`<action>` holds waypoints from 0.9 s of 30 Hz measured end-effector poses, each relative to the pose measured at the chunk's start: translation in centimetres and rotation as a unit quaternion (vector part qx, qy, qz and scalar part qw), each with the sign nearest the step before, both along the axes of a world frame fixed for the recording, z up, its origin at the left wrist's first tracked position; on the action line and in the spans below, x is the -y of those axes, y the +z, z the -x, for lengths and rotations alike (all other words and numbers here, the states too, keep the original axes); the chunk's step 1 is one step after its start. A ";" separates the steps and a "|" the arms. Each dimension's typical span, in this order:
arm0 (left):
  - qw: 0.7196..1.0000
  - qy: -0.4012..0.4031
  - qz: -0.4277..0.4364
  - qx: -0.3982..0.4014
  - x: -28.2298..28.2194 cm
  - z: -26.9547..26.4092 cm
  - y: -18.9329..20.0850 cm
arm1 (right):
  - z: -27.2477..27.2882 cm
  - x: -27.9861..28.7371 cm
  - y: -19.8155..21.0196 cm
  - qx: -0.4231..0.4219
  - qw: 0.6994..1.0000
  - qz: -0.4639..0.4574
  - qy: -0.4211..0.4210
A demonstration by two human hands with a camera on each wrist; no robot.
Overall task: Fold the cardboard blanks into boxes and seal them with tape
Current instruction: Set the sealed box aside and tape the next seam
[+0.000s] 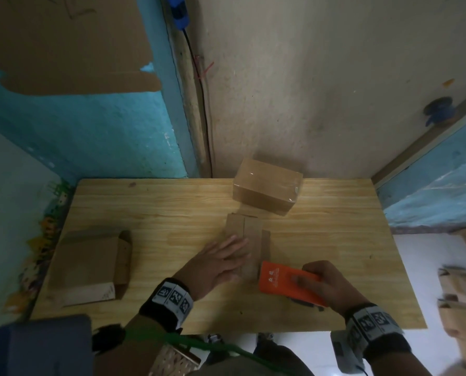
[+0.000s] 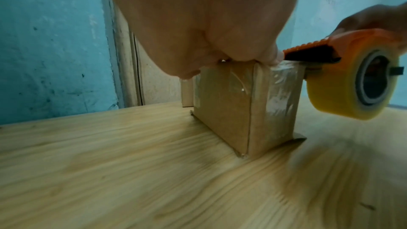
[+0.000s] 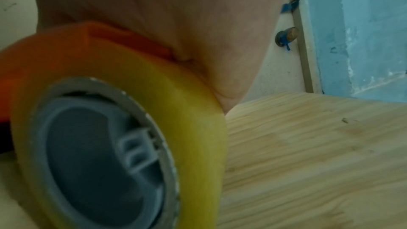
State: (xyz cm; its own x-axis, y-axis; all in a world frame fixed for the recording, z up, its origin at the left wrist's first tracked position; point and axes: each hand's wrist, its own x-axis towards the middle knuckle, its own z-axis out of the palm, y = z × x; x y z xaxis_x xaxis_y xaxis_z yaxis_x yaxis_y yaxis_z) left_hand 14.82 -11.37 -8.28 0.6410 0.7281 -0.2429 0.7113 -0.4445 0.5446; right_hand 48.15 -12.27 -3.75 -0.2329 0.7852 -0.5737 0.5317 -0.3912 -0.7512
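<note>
Nearest, at about five o'clock on the wooden table (image 1: 150, 202), the right hand (image 1: 325, 284) is wrapped round the orange tape dispenser (image 1: 286, 280), its yellowish tape roll (image 3: 198, 111) filling the right wrist view. Just beside it at six o'clock stands the box being sealed (image 2: 242, 107), upright on the tabletop, with the left hand (image 1: 221, 263) laid flat on its top, fingers straight, pinning the flaps down. From the left wrist view the dispenser's front edge meets the box's top right edge, and clear tape already shines down the right-hand face.

So the step in hand looks like taping, most likely running a strip over the top seam; whether the tape has yet been cut is not clear, as the picture is blurred there. The next move calls for steady downward pressure from the left hand while the right draws the dispenser across and tears the tape cleanly.

Farther off, a half-folded blank (image 1: 96, 263) lies at nine o'clock, and a finished taped box (image 1: 265, 189) sits at twelve o'clock by the wall.
</note>
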 end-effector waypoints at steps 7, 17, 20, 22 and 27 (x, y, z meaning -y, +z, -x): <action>0.999 -0.003 0.030 0.020 -1.4 0.6 -0.3 | 0.9 -1.7 0.8 -0.004 0.999 0.034 0.017; 1.000 0.005 0.009 -0.002 -1.7 0.4 0.0 | -4.4 -1.4 1.4 0.060 0.997 0.017 -0.054; 1.000 0.001 0.017 0.004 -1.9 0.2 0.1 | -4.8 -1.3 1.5 0.078 0.996 0.038 -0.036; 1.000 0.004 0.016 0.006 -1.9 0.2 0.2 | -4.6 -1.4 1.0 0.099 0.994 0.042 -0.017; 0.999 0.013 0.024 0.031 -1.6 0.0 0.0 | -3.1 -2.1 0.6 0.143 0.986 0.078 0.030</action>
State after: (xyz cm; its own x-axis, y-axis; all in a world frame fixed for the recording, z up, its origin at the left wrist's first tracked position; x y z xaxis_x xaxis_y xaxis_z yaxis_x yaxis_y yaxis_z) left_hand 14.80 -9.74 -8.25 0.6373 0.7327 -0.2386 0.6864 -0.3990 0.6080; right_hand 51.23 -10.13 -3.18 -0.0865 0.6726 -0.7349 0.7386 -0.4517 -0.5004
